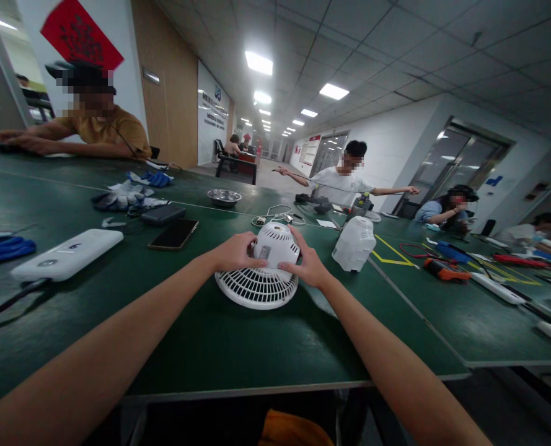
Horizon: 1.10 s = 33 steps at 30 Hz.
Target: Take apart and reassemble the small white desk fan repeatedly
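Note:
A white fan head (275, 243) with a round slotted grille (256, 296) rests grille-down on the green table (238, 353). My left hand (240, 251) grips the left side of its rounded housing. On the right side of the same housing, my right hand (307, 260) is wrapped round it, thumb in front. Both thumbs lie low on the housing, near a small printed label. To the right stands a separate white plastic part (355, 243). Behind the fan head lies a coiled white cable (279, 215).
Left are a white power bank (68, 254), a phone (173, 235), a black case (163, 214), gloves (124, 197) and blue cable (5, 249). A metal bowl (224, 197) sits behind. An orange meter (446, 270) lies right. Several people sit around the tables.

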Motion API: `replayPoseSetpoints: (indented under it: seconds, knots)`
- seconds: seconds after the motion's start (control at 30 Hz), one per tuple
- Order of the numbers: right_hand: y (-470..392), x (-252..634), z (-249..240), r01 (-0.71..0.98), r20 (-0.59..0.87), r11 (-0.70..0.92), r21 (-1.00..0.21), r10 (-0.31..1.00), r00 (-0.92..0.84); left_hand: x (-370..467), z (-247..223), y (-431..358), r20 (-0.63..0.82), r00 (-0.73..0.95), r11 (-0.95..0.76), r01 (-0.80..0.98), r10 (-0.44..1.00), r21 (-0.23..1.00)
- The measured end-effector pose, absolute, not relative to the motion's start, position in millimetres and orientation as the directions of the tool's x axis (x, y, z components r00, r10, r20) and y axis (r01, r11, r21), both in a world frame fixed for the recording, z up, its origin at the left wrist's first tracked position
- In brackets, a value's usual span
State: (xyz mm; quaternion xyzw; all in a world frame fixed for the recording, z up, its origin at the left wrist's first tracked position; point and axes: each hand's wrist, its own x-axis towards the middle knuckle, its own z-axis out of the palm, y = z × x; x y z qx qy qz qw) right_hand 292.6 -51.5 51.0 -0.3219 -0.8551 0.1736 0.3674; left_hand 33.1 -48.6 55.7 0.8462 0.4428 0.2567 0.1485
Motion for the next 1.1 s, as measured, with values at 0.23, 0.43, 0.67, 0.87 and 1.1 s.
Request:
replayPoseSetpoints:
  seconds: [0.23,0.43,0.67,0.87,1.1]
  knots:
    - [-50.0,293.9,48.6,0.434,0.475,0.695,-0.573,0.713,-0.516,28.8,49.9,-42.2,0.269,0.473,-0.543,0.693,0.839,0.474]
    - [-50.0,292.6,47.0,0.458,0.478,0.691,-0.559,0.720,-0.503,28.6,47.2,-40.4,0.276,0.472,-0.543,0.658,0.837,0.522]
    - [-52.1,291.2,46.4,0.466,0.477,0.698,-0.545,0.714,-0.513,28.2,46.6,-40.9,0.324,0.478,-0.578,0.655,0.816,0.487]
    - [-55.2,295.1,53.1,0.551,0.499,0.711,-0.437,0.701,-0.510,34.6,46.8,-44.4,0.429,0.434,-0.607,0.636,0.792,0.476]
    - [-56.8,297.6,52.7,0.445,0.429,0.719,-0.533,0.684,-0.590,47.0,43.4,-54.4,0.459,0.514,-0.685,0.463,0.725,0.563]
